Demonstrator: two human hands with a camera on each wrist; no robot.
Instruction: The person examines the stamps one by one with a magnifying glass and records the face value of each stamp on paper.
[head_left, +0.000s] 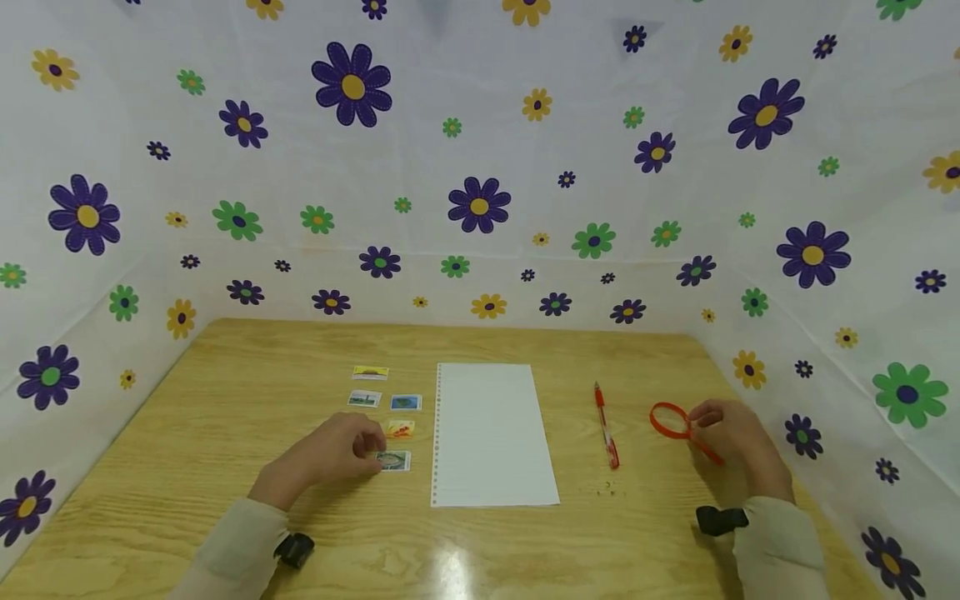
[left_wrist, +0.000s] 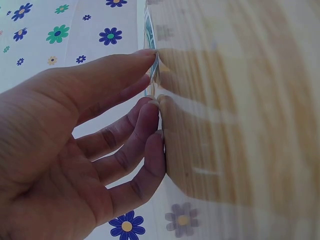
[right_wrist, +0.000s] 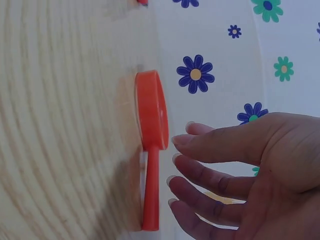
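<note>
In the head view my left hand (head_left: 341, 450) rests beside the lowest of several small picture stamps, a greyish-green stamp (head_left: 399, 461) lying flat. The left wrist view has the thumb tip at that stamp's edge, and the bent fingertips (left_wrist: 155, 132) are down on the tabletop. My right hand (head_left: 727, 429) hovers at a red magnifying glass (head_left: 654, 420), over where its ring meets the handle. From the right wrist, a gap shows between the loosely bent fingers and the red handle (right_wrist: 151, 192), which lies on the table.
A sheet of white punched paper (head_left: 491, 433) lies mid-table, right of the stamps. Between paper and magnifying glass is a red pen (head_left: 606, 425), with small dark crumbs (head_left: 609, 487) nearer me. Flower-printed cloth (head_left: 480, 150) walls the wooden table (head_left: 360, 542) at the back and sides.
</note>
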